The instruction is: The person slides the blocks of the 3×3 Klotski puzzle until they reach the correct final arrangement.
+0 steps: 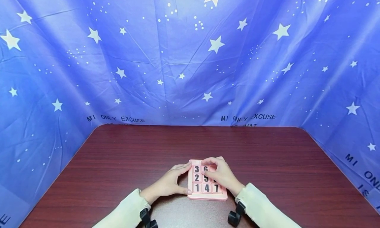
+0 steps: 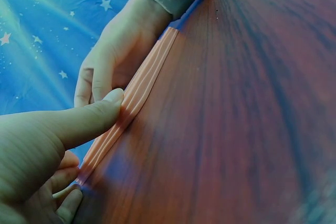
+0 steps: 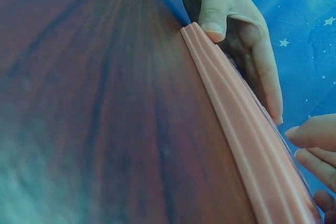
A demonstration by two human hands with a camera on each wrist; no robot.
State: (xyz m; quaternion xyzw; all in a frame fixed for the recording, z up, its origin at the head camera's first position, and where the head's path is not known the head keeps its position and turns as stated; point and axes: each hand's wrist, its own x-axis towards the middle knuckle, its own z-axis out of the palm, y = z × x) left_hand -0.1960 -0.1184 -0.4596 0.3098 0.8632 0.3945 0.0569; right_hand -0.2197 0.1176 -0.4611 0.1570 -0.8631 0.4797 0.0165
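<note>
A pink sliding number puzzle (image 1: pixel 207 196) lies flat on the table with its bold black digits facing up. Digits 1 to 7 show in columns; the upper right of its face is hidden under a hand. My left hand (image 1: pixel 167 183) holds the puzzle's left side, thumb (image 2: pixel 105 109) at the near corner and fingers along toward the far corner. Over the number tiles is my right hand (image 1: pixel 224 173), thumb and index finger spread apart above the 5 and 6. In the right wrist view, the puzzle's ridged near side (image 3: pixel 236 114) runs between the hands.
The dark red wooden table (image 1: pixel 133 149) extends around the puzzle. A blue curtain (image 1: pixel 178 56) with white stars and printed letters hangs behind and at both sides. Black wrist cameras (image 1: pixel 236 214) sit at the cream sleeves (image 1: pixel 261 201).
</note>
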